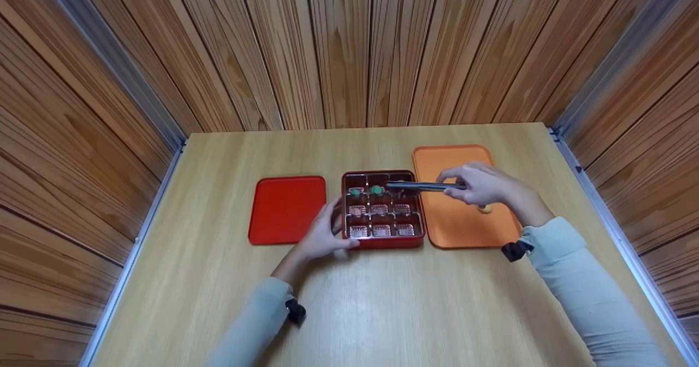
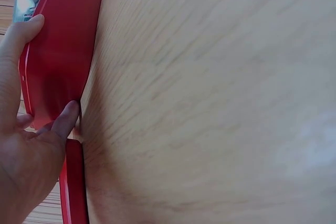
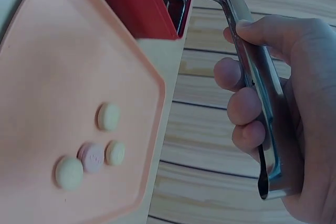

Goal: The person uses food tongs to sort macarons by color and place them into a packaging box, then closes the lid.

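Over the back row of the box [image 1: 391, 243] we find the tongs' [image 1: 431, 187] tips; the right hand [image 1: 476, 184] grips them, long axis running leftward. Left hand [image 1: 322, 237] holds the box's near-left corner.

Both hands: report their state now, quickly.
Left hand: holding the box at its near left corner.
Right hand: closed around the tongs.

Red box [image 1: 387, 243] upright, uncovered, fitted with nine-cell insert [image 1: 381, 230]; round green pieces [image 1: 377, 190] in far-left and far-middle cells. Silvery tongs [image 1: 426, 187] spanning right rim, tips above far row.
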